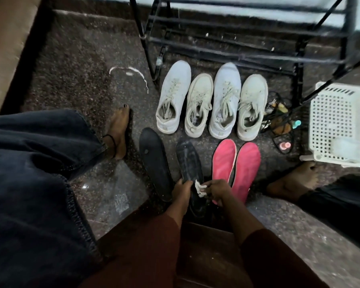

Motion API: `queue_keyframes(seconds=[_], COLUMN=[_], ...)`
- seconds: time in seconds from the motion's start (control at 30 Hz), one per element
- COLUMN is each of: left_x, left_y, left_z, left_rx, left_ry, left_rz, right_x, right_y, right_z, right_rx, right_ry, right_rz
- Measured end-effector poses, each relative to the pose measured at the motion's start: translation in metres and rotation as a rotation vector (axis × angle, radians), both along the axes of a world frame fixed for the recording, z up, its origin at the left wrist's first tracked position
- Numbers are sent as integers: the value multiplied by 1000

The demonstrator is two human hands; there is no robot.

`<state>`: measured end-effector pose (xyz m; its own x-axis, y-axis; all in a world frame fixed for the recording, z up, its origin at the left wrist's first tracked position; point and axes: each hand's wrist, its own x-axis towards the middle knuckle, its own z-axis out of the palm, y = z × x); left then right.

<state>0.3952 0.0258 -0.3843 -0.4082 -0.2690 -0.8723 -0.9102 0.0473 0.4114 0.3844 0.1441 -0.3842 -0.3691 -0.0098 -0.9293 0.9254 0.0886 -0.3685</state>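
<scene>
Top of black metal rack (247, 57) cut off, pink foam insole (224, 161) heel end behind right hand (216, 190), small bottles (283, 125) too blurry to ID

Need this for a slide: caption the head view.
Left hand holds a black insole; right hand pinches a white cloth against it.

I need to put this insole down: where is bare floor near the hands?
The held insole should fit on bare floor left of the flat black insole, up to the bare foot, or farther left of the sneakers. Crowded on the right: pink insoles, bottles, basket; only a narrow strip before the sneakers.
</scene>
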Motion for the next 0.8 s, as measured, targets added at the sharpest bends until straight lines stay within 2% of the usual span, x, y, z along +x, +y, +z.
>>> queue_keyframes(seconds=[0.07,0.13,0.23,0.37,0.47,0.67,0.8], left_x=[-1,-4,-10,-20,-29,-66,-97], left_y=[0,3,8,8,8,7,19], left_z=[25,52,94,138,165,228,273], left_rx=[93,307,548,704,690,829,719], left_ry=[8,-32,-68,-4,100,307,482], left_rz=[158,299,367,389,417,255,-61], right_x=[-2,-7,-13,-13,-19,-42,-67], right_y=[-2,-2,5,16,28,48,52], right_z=[24,49,82,123,157,243,283], right_rx=[-86,-162,-138,-164,-201,-233,-261], right_ry=[-5,36,74,133,196,465,638], right_rz=[-2,3,-53,-111,-219,-318,-389])
